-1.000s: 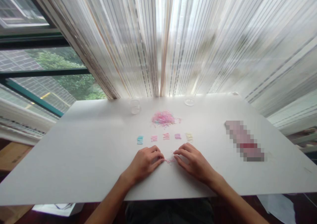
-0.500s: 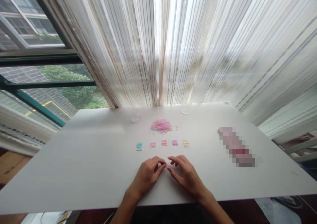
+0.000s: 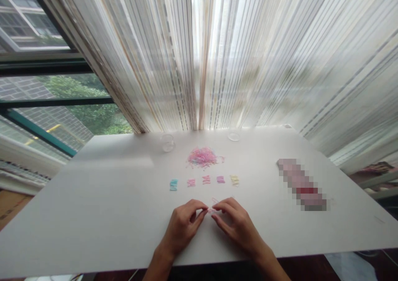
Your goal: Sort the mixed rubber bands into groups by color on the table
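Note:
My left hand is closed in a pinch on a thin pink rubber band, partly hidden by the fingertips. Facing it, my right hand curves close to the band with thumb and forefinger apart. A faint thin loop shows just beyond the right fingertips. In front of both hands runs a row of small band groups: blue, light pink, deeper pink, purple and yellow. Behind the row lies a loose heap of mixed bands, mostly pink.
On the white table, a clear round container stands behind the heap on the left, and a clear lid-like disc lies on the right. A pixelated pink oblong object is at the right. Striped curtains hang along the far edge.
The view has shifted slightly. My hands stay face to face, and more of the pink band and the thin loop now shows between and beyond the fingers.

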`<state>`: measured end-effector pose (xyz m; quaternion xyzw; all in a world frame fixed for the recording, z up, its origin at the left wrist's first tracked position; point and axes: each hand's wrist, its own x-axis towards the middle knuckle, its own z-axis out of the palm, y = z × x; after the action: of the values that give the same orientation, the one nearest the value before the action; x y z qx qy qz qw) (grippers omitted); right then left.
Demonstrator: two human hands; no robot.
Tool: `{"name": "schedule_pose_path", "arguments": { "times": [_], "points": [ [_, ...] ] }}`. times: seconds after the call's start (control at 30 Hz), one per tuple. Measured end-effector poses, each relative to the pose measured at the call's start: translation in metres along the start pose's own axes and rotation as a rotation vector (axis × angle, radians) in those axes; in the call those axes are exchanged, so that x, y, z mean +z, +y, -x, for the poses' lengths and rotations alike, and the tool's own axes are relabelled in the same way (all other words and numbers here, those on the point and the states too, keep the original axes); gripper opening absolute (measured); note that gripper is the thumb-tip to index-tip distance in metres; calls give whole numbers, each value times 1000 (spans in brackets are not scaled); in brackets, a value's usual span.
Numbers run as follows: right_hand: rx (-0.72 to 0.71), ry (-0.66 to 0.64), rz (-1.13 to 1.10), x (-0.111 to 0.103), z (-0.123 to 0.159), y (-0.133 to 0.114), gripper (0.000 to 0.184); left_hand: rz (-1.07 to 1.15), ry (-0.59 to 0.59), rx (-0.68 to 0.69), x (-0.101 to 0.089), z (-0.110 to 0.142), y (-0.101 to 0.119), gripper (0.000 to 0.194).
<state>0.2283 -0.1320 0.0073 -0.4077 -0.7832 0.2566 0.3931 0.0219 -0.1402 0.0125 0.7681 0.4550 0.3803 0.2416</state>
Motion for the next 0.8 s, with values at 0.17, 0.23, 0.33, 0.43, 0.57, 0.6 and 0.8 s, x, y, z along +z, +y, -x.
{"name": "schedule_pose_path", "arguments": {
  "times": [0.17,0.23,0.33,0.43,0.57,0.6,0.8],
  "points": [
    [-32,-25,-5,0,2,1,13,-9,13,16,0,0,0,11],
    [-33,-14,-2,1,2,1,10,-11,8,22,-1,0,0,11],
    [-31,2,-4,2,1,0,11,-13,1,24,-1,-1,1,11],
    [-28,22,-6,2,0,0,11,-21,-8,15,-1,-1,1,11],
    [-12,39,-9,1,-1,0,11,-31,-2,14,-1,0,2,13],
    [-9,39,-12,1,-2,0,11,-31,4,14,-1,0,2,13],
    [6,38,-26,1,-1,-1,14,-32,20,3,-3,-2,5,13]
  ]
}}
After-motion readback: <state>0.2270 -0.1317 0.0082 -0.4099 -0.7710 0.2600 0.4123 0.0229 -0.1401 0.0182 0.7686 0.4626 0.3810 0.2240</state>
